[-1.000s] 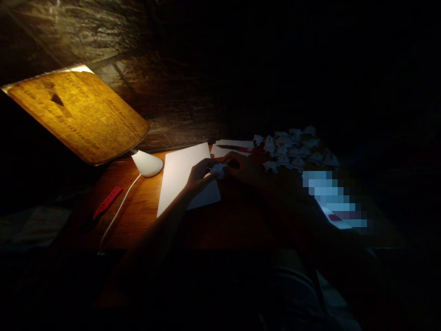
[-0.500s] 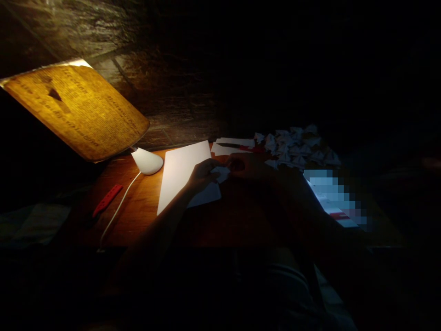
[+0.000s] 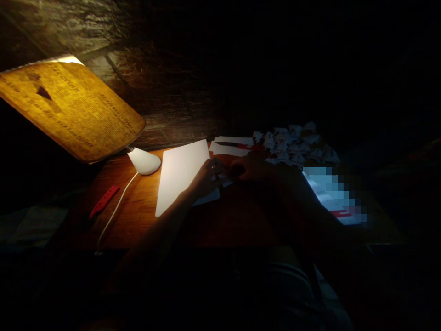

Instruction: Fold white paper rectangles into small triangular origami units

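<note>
My left hand is closed, its fingers bent over a small white piece of paper just past the corner of a large white sheet. Mostly in shadow, my right hand pinches the other side of that small piece. Most of the piece is hidden by the fingers, so its folds are hard to make out. Behind my hands, a knife with a dark blade and red handle lies on some smaller white papers. To the right is a pile of small folded papers.
A lamp with a white base and a glowing printed shade leans in at left. Its white cord runs over the wooden table past a red slotted object. A lit screen, partly pixelated, lies at right.
My left hand has turned so its fingers cover more of the small paper, which shows lower and less than before. The view has shifted slightly.
</note>
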`<state>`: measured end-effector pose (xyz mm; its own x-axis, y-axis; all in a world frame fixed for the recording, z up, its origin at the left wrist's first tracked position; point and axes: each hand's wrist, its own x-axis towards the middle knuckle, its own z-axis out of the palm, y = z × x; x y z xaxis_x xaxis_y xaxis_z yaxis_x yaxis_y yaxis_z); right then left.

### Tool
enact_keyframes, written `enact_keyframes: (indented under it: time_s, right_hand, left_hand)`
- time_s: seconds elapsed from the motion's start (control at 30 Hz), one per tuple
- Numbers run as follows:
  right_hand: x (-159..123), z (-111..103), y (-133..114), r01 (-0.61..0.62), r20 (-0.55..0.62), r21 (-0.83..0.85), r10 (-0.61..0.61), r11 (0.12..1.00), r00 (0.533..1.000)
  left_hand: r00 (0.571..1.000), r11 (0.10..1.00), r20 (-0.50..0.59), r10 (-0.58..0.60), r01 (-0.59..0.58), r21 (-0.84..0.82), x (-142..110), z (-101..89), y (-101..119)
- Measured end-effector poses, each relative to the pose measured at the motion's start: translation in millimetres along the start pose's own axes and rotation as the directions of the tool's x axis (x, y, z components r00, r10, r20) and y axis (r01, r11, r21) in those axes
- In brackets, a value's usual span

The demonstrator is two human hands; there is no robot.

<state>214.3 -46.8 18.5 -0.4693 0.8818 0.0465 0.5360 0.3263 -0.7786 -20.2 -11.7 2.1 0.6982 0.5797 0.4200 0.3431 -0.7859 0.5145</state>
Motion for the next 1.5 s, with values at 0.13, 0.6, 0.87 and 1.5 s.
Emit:
enact_keyframes:
  time_s: [0.13,0.6,0.87,1.5]
  right_hand:
    - [-0.9,0.3,0.1,-0.054,-0.033,-0.012,0.053,0.998,0.998]
    - [-1.3,-9.3,-0.2,-0.041,-0.008,-0.021,0.041,0.999,0.999]
    - [-1.7,-8.7,2.2,-0.010,-0.010,0.012,0.010,1.000,1.000]
    - [-3.0,-11.8,-1.4,0.025,0.032,-0.059,-0.023,0.998,0.999]
  left_hand:
    - [0.998,0.999,0.067,0.019,-0.017,-0.041,-0.9,-3.5,4.3]
    - [0.995,0.987,0.092,-0.027,0.041,-0.158,-4.5,-9.2,4.4]
    - [0.995,0.989,0.101,0.001,0.014,-0.144,-4.8,-8.6,1.9]
    - [0.995,0.989,0.102,-0.018,0.032,-0.143,-4.5,-8.0,3.8]
